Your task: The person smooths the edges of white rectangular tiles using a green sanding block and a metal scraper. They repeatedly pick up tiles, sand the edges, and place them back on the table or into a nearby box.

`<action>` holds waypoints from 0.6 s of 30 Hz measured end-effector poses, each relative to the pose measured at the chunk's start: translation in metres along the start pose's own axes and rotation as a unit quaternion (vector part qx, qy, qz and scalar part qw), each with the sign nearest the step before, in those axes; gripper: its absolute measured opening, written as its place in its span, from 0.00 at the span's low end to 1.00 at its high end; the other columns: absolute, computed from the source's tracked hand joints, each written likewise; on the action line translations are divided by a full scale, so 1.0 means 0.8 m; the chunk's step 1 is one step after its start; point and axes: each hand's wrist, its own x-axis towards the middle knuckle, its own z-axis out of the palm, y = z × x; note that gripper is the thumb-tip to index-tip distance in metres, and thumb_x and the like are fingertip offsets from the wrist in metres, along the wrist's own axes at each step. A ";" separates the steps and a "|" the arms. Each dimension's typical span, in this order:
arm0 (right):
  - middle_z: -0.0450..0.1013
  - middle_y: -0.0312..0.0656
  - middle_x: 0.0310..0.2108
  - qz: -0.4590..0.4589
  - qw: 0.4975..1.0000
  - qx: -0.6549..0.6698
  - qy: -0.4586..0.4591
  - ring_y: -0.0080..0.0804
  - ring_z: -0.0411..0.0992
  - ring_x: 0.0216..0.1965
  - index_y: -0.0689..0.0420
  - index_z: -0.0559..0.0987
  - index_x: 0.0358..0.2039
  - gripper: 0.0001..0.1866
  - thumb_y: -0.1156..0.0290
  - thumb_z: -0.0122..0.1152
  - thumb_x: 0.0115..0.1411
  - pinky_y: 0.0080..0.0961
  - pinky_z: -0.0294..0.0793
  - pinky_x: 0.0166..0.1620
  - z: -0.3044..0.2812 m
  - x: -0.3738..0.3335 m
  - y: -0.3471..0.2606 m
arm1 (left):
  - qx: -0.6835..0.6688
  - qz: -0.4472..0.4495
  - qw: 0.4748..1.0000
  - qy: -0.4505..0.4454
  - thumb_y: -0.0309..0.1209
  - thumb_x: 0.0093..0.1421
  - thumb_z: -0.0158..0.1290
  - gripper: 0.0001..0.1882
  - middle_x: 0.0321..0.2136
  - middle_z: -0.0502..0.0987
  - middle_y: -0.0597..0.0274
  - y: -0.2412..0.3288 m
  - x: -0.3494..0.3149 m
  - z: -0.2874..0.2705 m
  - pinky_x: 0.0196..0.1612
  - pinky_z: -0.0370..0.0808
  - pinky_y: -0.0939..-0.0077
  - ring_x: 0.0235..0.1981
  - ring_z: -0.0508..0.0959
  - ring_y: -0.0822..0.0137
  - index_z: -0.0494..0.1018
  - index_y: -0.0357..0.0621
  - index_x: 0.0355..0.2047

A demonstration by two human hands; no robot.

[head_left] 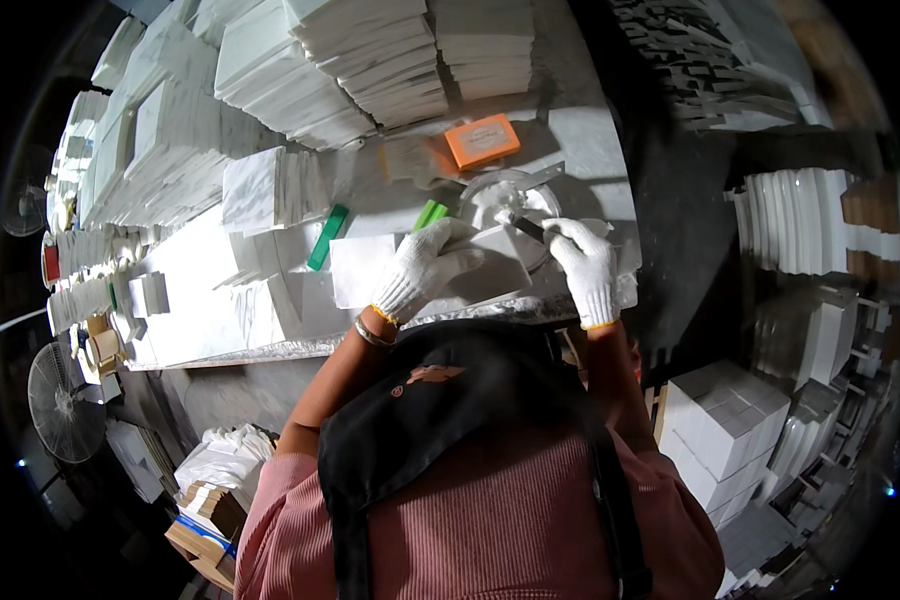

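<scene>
My left hand (428, 265), in a white knit glove, grips the edge of a white marble tile (498, 262) tilted near the bench's front edge. Another pale flat piece (358, 268) shows to the left of that hand. In my gloved right hand (580, 258) is the dark handle of a small putty knife (526, 228). Its tip reaches into white paste (500, 200) in a round shallow bowl (467, 205). Past my left hand lies a bright green block (430, 214). A darker green strip (327, 238) is farther left. My palms and some fingertips are hidden.
An orange box (482, 141) sits behind the bowl, beside a pale glove (408, 160). Tall stacks of marble tiles (370, 75) line the bench's back and left. White boxes (727, 425) are piled at right, and a fan (65, 403) stands at left.
</scene>
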 end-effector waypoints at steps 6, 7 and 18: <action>0.79 0.36 0.36 0.013 0.990 0.138 0.015 0.18 0.75 0.31 0.61 0.82 0.44 0.11 0.75 0.61 0.60 0.16 0.73 0.31 -0.009 -0.021 -0.041 | 0.019 0.002 1.000 0.011 0.29 0.57 0.60 0.17 0.36 0.79 0.61 -0.002 0.003 -0.002 0.43 0.73 0.77 0.38 0.76 0.73 0.74 0.37 0.47; 0.79 0.36 0.36 0.008 0.991 0.133 0.019 0.18 0.75 0.31 0.60 0.82 0.44 0.11 0.76 0.61 0.60 0.16 0.74 0.31 -0.010 -0.023 -0.044 | 0.014 -0.004 1.000 0.010 0.29 0.57 0.60 0.17 0.36 0.79 0.61 0.000 0.002 -0.001 0.43 0.73 0.77 0.38 0.76 0.73 0.74 0.37 0.47; 0.77 0.36 0.38 -0.125 0.991 0.016 0.038 0.18 0.73 0.34 0.62 0.81 0.44 0.12 0.80 0.60 0.60 0.14 0.72 0.34 -0.013 -0.027 -0.041 | 0.007 0.033 0.999 0.026 0.30 0.56 0.61 0.15 0.32 0.80 0.60 -0.011 0.006 0.001 0.40 0.75 0.75 0.34 0.77 0.72 0.75 0.38 0.43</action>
